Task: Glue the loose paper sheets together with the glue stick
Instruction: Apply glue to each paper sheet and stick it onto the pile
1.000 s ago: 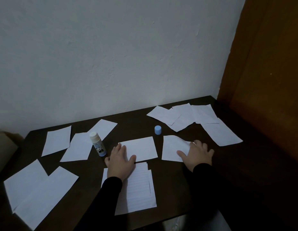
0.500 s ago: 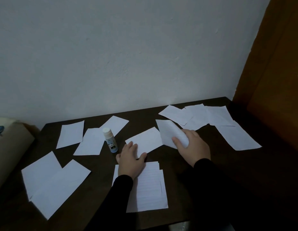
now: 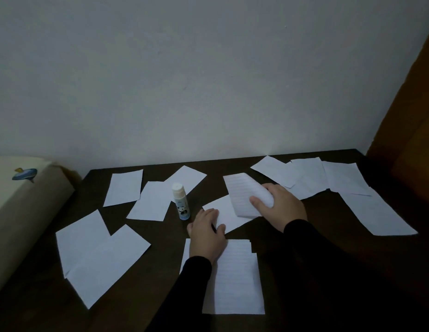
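- Two hands work a dark table (image 3: 304, 271): the right hand (image 3: 279, 207) pinches a curled lined sheet (image 3: 244, 195), the left hand (image 3: 207, 233) presses flat, fingers relaxed, on a flat sheet (image 3: 223, 212).
- The uncapped glue stick (image 3: 181, 201) stands just beside the left hand; a nudge could topple it.
- The curled sheet risks creasing or landing crooked.

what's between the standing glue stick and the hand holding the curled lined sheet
In the head view: the left hand and a flat white sheet it touches.
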`<action>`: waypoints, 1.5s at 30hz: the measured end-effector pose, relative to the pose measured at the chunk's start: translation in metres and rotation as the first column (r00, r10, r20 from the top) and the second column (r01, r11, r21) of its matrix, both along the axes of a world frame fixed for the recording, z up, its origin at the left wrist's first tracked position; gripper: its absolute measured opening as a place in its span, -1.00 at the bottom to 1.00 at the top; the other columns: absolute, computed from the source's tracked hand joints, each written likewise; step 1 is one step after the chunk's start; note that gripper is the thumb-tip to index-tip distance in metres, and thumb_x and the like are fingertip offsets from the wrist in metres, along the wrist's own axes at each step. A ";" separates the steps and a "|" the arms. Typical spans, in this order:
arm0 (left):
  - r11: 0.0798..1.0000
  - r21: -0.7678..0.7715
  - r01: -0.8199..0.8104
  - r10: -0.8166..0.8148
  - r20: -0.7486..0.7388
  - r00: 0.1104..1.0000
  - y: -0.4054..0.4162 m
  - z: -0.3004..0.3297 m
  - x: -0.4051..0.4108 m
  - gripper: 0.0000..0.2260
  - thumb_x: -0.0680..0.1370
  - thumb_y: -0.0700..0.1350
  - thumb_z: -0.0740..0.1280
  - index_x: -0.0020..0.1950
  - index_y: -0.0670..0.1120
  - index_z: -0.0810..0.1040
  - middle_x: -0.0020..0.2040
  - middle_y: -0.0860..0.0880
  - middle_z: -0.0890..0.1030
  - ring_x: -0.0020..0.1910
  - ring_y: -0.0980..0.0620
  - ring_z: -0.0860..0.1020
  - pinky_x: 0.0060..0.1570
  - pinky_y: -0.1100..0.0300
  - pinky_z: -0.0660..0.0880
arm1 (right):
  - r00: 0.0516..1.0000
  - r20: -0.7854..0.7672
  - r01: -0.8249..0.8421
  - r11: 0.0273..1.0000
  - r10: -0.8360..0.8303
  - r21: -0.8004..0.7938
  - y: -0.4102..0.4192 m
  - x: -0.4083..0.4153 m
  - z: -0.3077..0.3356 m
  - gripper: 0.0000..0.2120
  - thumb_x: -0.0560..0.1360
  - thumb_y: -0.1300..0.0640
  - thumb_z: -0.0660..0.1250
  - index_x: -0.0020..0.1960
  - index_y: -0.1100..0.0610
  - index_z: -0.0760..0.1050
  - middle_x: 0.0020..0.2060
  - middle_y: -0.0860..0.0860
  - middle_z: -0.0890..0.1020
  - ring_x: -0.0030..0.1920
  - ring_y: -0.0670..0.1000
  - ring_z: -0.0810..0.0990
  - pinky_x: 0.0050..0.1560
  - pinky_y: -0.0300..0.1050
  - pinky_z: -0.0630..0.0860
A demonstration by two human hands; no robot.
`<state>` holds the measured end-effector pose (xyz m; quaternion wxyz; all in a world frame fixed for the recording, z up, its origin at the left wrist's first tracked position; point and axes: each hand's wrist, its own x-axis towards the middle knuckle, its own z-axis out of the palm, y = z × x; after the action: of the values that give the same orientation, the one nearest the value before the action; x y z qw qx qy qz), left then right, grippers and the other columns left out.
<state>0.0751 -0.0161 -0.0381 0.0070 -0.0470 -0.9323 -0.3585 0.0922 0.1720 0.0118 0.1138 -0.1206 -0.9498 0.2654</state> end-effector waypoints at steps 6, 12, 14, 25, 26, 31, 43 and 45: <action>0.986 0.164 0.022 -0.027 0.026 0.999 -0.005 0.009 0.004 -0.63 0.59 -0.17 0.27 0.41 0.02 0.44 0.43 0.09 0.41 0.51 0.12 0.16 0.52 -0.03 -0.05 | 0.991 0.125 -0.046 0.999 0.048 -0.014 0.001 -0.010 -0.003 -0.53 0.49 -0.30 0.23 0.25 -0.02 0.42 0.04 -0.07 0.51 -0.02 -0.09 0.46 0.02 -0.15 0.43; 0.868 0.490 -0.079 0.043 0.084 0.996 -0.010 0.006 0.010 -0.87 0.57 0.05 0.32 0.11 0.18 0.56 0.16 0.15 0.56 0.23 0.13 0.46 0.27 0.04 0.44 | 0.978 0.163 -0.112 0.988 0.128 -0.106 -0.019 -0.010 -0.008 -0.53 0.51 -0.25 0.24 0.31 -0.02 0.37 0.07 -0.07 0.47 0.04 -0.09 0.47 0.07 -0.14 0.46; 0.834 0.542 -0.101 0.057 0.097 0.994 -0.010 0.007 0.011 -0.93 0.53 -0.03 0.39 -0.01 0.11 0.58 0.01 0.11 0.60 0.07 0.15 0.53 0.06 0.24 0.49 | 0.977 0.150 -0.127 0.980 0.150 -0.154 -0.024 -0.011 -0.007 -0.51 0.51 -0.20 0.28 0.36 -0.02 0.32 0.13 -0.05 0.42 0.07 -0.09 0.43 0.11 -0.14 0.43; 0.716 0.676 -0.172 0.150 0.091 0.984 -0.010 0.011 0.014 -0.81 0.57 -0.21 0.32 0.09 0.06 0.50 -0.21 -0.03 0.59 -0.22 0.12 0.55 -0.24 0.37 0.50 | 0.997 0.073 0.064 0.871 -0.032 -0.487 -0.002 -0.009 -0.018 -0.24 0.45 0.16 0.46 0.50 -0.07 0.12 0.28 0.02 0.41 0.26 0.02 0.40 0.31 0.01 0.36; 0.734 0.658 -0.167 0.154 0.078 0.985 -0.010 0.011 0.014 -0.81 0.58 -0.21 0.31 0.10 0.07 0.50 -0.22 -0.02 0.58 -0.23 0.14 0.53 -0.25 0.37 0.48 | 0.995 0.085 0.093 0.854 -0.058 -0.512 0.000 -0.009 -0.021 -0.25 0.46 0.21 0.44 0.50 -0.08 0.12 0.28 0.02 0.42 0.27 0.04 0.42 0.32 0.03 0.37; 0.890 0.444 -0.107 0.135 -0.030 0.990 -0.006 0.001 0.010 -0.83 0.58 -0.16 0.28 0.03 0.09 0.59 -0.09 0.11 0.60 -0.05 0.14 0.55 -0.05 0.28 0.50 | 0.995 0.080 0.095 0.865 -0.064 -0.492 -0.002 -0.003 -0.031 -0.41 0.51 0.31 0.34 0.45 -0.05 0.27 0.23 -0.03 0.49 -0.02 -0.09 0.49 0.08 -0.17 0.45; 0.988 0.134 -0.079 0.099 -0.146 0.984 0.000 -0.010 0.002 -0.78 0.58 -0.07 0.32 0.19 -0.01 0.63 0.07 0.08 0.61 0.11 0.14 0.44 0.23 0.14 0.42 | 0.998 -0.063 0.000 0.939 -0.023 -0.343 -0.003 0.007 -0.048 -0.50 0.53 0.32 0.30 0.38 -0.03 0.36 0.19 -0.08 0.41 0.01 -0.13 0.44 0.07 -0.27 0.40; 0.992 0.099 -0.076 0.089 -0.133 0.987 0.001 -0.010 0.003 -0.77 0.58 -0.08 0.31 0.20 -0.01 0.63 0.07 0.08 0.56 0.13 0.12 0.40 0.25 0.13 0.41 | 0.999 -0.045 0.007 0.948 -0.023 -0.317 -0.005 0.007 -0.050 -0.51 0.54 0.31 0.29 0.39 -0.03 0.36 0.25 -0.06 0.38 0.16 -0.11 0.42 0.22 -0.21 0.40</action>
<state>0.0780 -0.0150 -0.0485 0.0883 -0.0324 -0.9129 -0.3972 0.0991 0.1671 -0.0377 0.1176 -0.1382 -0.8909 0.4164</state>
